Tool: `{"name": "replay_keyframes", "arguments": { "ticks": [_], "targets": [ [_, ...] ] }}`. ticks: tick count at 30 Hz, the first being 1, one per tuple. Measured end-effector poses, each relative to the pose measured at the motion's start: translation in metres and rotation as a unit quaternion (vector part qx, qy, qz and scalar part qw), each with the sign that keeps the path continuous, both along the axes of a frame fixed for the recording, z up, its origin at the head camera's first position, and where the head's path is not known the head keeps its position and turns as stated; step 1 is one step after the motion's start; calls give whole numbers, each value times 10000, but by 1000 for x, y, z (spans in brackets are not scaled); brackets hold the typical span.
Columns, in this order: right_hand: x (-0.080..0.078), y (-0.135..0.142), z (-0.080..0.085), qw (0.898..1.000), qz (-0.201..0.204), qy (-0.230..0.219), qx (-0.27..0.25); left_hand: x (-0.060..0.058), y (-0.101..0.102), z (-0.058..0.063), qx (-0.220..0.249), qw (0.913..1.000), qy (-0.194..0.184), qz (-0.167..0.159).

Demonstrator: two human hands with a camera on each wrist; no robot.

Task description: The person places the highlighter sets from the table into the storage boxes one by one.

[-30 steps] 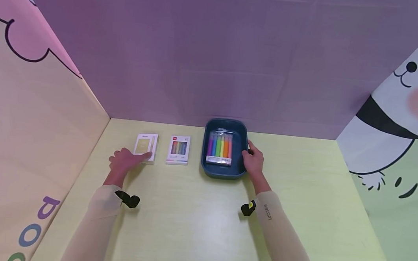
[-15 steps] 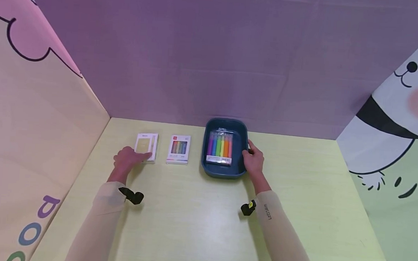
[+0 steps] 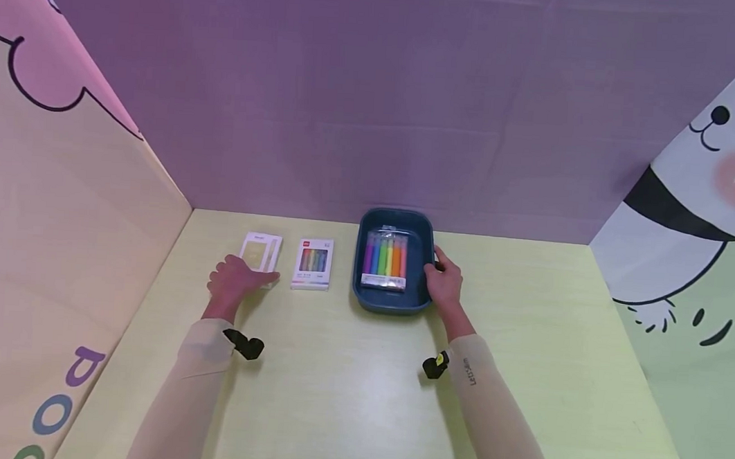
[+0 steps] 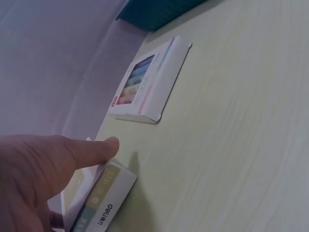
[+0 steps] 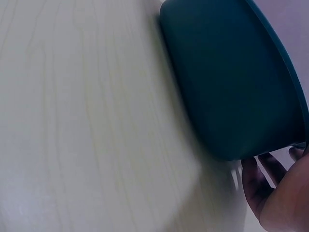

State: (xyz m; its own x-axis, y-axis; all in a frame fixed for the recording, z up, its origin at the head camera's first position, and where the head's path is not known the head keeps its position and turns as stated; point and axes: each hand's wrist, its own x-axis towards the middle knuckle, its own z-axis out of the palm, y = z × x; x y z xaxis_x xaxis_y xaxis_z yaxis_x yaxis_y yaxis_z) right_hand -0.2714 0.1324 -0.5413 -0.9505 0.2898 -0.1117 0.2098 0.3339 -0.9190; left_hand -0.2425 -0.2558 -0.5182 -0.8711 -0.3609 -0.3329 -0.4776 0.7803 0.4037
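In the head view my left hand (image 3: 238, 281) lies over the lower left part of a white box (image 3: 256, 253) with a gold panel, gripping it between thumb and curled fingers. In the left wrist view the thumb tip is at the box's edge, above an end face (image 4: 107, 198) printed "deli"; the other fingers are mostly hidden. My right hand (image 3: 444, 283) grips the right side of a dark blue plastic basin (image 3: 391, 301), its thumb at the rim and its fingers against the outer wall. Inside the basin lies a clear pack of rainbow-coloured markers (image 3: 386, 258).
A second white box (image 3: 312, 264), with a window showing coloured sticks, lies between the left hand's box and the basin. The pale wooden table (image 3: 346, 395) ends at a purple back wall (image 3: 374, 105). Printed panels stand on both sides.
My left hand has shifted to the right, and its thumb reaches further across the box. The box has slid slightly right and turned a little. The right hand and basin have stayed put.
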Motion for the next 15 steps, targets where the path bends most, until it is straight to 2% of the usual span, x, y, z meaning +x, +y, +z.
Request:
{"name": "replay_keyframes", "arguments": {
  "ticks": [5, 8, 12, 15],
  "targets": [
    [0, 0, -1, 9999, -15, -98, -18, 2, 1, -6, 532, 9980, 253, 225],
    [-1, 1, -2, 10000, 12, -63, -11, 3, 0, -15, 894, 9932, 698, 255],
    [-1, 0, -2, 10000, 66, -48, -22, 3, -2, -24, 1447, 9786, 1452, 199],
    [-1, 1, 0, 9999, 96, -99, -23, 5, -1, -26, 1941, 9658, 1711, 136]
  ]
}}
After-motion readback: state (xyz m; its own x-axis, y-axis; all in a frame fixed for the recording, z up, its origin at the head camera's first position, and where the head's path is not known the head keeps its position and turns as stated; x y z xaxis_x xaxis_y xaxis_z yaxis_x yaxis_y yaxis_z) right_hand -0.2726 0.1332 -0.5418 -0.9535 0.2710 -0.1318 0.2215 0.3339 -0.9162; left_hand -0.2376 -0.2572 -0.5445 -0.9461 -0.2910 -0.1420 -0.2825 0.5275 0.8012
